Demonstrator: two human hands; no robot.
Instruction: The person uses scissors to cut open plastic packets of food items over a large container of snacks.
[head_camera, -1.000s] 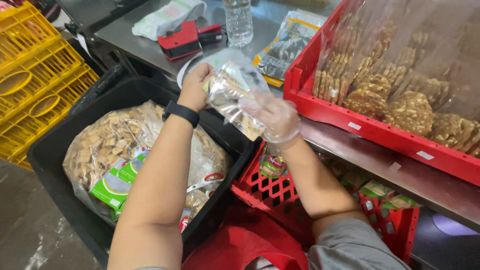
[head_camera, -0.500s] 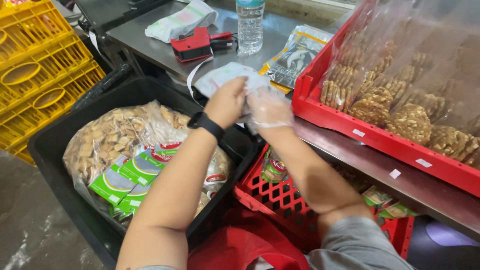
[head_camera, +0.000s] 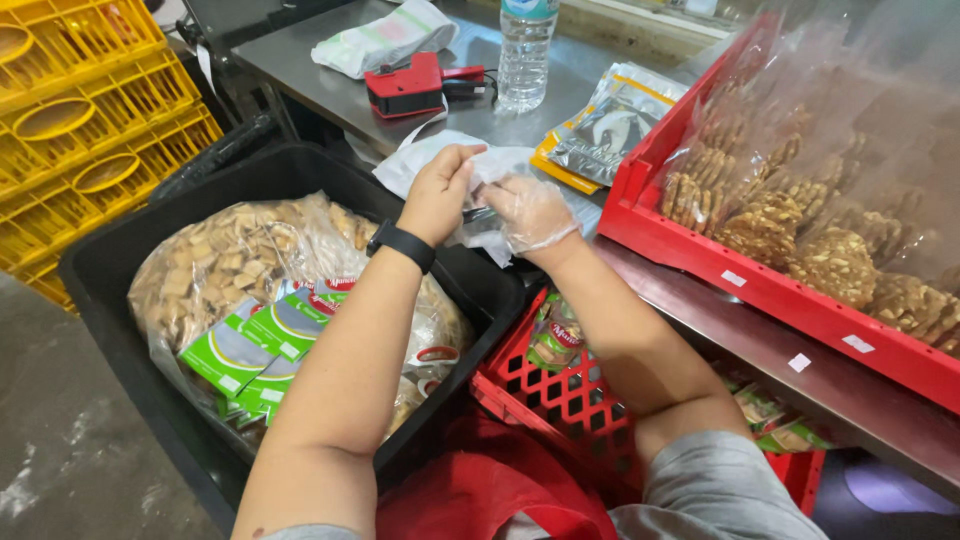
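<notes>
Lowering the clear bag (head_camera: 480, 175) tableward, both hands (head_camera: 440, 195) (closer now).

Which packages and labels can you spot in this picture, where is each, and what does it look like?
Green packets: black bin, flat, green-white.
Foil pouches: steel table, silver, yellow-edged.
Bottle: table, clear, upright.
White stickers: red tray's front wall, small rectangles.
Clear bag: held by left hand and gloved right hand.

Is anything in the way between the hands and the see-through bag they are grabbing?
No. Both hands are already on the clear plastic bag: the bare left hand pinches its top edge, and the gloved right hand grips it from the other side. Only the thin glove lies between the right hand and the bag.
</notes>
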